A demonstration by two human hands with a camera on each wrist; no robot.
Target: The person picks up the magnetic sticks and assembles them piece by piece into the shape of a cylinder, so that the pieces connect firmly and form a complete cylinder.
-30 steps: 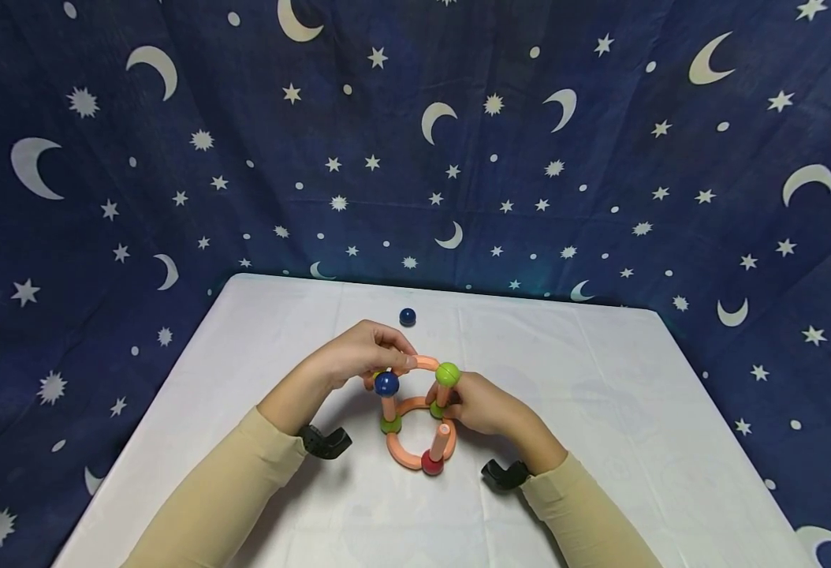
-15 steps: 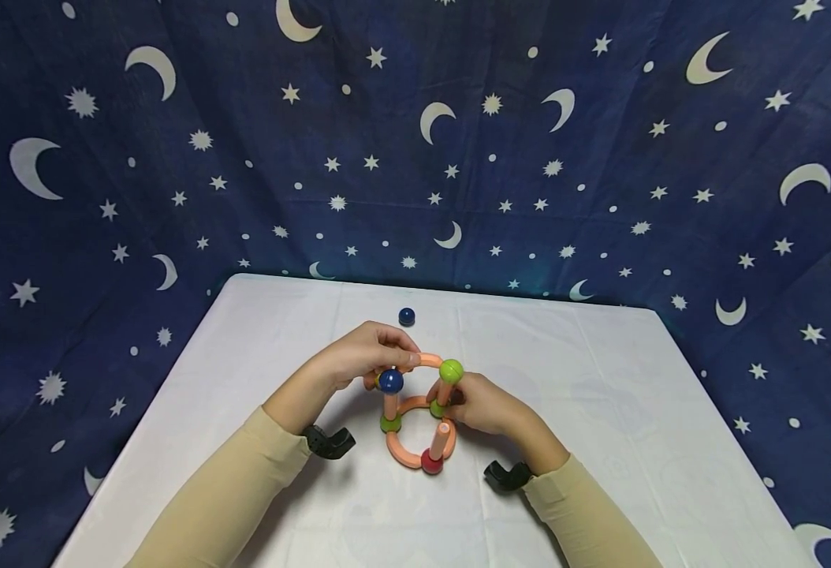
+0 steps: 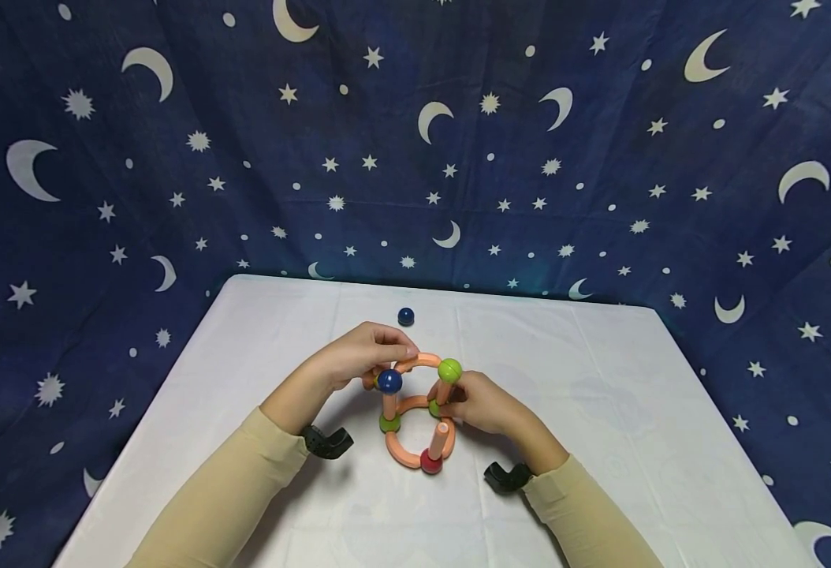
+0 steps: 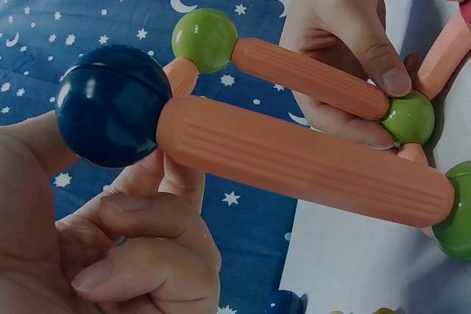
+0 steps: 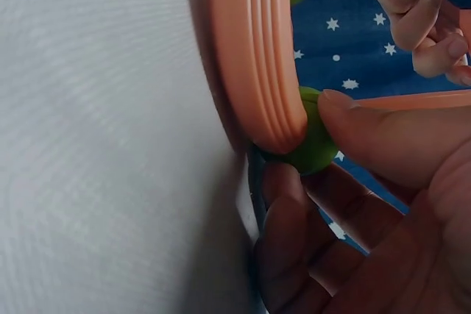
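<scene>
A magnetic ball-and-stick toy stands on the white table: a lower ring of curved orange sticks (image 3: 403,454), with straight sticks rising from its balls. One upright carries a blue ball (image 4: 110,104), another an upper green ball (image 3: 449,371). A third upright (image 3: 439,440), on a red ball (image 3: 431,462), has a bare top. Between the blue and upper green balls arches an upper curved stick (image 3: 424,360), which my left hand (image 3: 359,355) holds behind the blue ball, fingers partly hidden. My right hand (image 3: 482,402) pinches a lower green ball (image 5: 313,137) between thumb and fingers.
A loose blue ball (image 3: 405,316) lies farther back on the table (image 3: 564,379). A small orange and yellow bit (image 3: 369,381) peeks out under my left hand. Behind the table hangs a dark blue cloth (image 3: 501,158) with moons and stars.
My left thumb has shifted up and back on the upper curved stick, so more of it shows, reaching near the blue ball. The right hand keeps its grip with hardly any movement.
</scene>
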